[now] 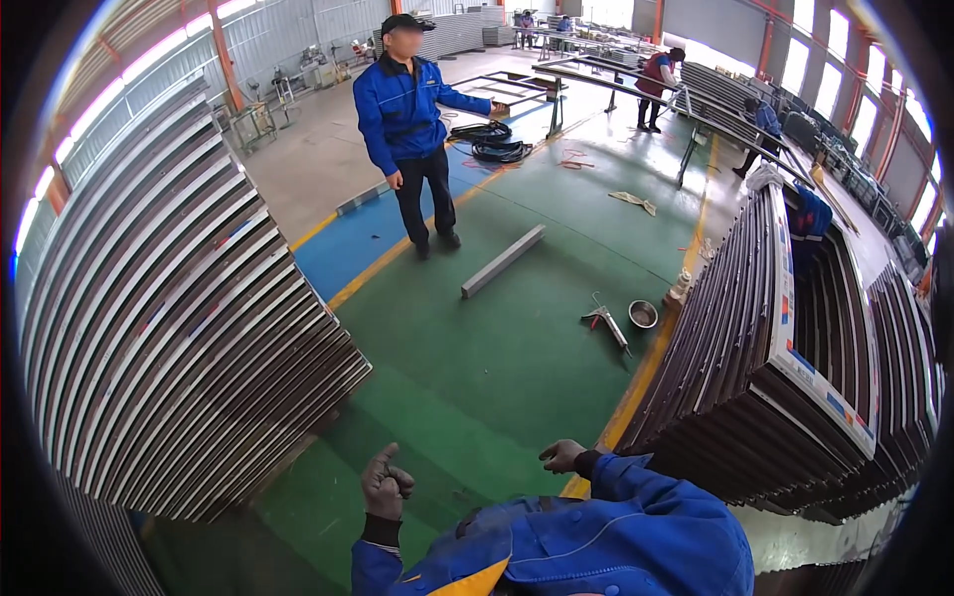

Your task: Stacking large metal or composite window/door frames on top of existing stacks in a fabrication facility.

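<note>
My left hand (386,484), in a dark grey glove, is raised above the green floor with the index finger stretched out and the other fingers partly curled. Nothing is in it. To its right, in front of my blue jacket (616,536), my right hand (564,456) wears a similar glove. Its fingers are loosely bent and apart, and no object shows between them. Neither hand touches anything. Nearest the left hand is a tall stack of frames (189,318); nearest the right is another stack of dark frames (735,397).
A caulking gun (608,328) and a metal bowl (643,315) lie on the floor ahead, with a grey bar (504,261) farther left. A person in blue (407,119) stands beyond it. Black hoses (497,149) lie behind; other people work at long racks (636,94).
</note>
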The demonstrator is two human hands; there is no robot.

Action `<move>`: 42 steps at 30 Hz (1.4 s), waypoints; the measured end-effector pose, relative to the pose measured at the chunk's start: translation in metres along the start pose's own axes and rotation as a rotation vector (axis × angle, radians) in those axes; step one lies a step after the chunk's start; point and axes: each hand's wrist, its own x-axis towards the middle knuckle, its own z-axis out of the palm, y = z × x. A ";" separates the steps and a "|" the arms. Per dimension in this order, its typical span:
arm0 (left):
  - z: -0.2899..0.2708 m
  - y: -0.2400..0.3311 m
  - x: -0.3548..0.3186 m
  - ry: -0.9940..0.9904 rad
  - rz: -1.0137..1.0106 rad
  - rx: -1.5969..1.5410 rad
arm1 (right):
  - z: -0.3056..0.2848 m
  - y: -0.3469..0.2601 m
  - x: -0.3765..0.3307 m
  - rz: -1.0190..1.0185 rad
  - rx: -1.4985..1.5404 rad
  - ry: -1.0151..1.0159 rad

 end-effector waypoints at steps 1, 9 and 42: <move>0.000 0.000 -0.001 -0.012 0.005 -0.012 | 0.002 -0.001 0.001 -0.003 -0.019 -0.020; 0.013 0.010 -0.009 0.074 -0.027 0.151 | 0.006 -0.004 0.006 -0.022 -0.059 -0.070; 0.033 0.008 0.001 0.070 0.001 0.234 | 0.002 0.003 0.014 -0.018 -0.029 -0.094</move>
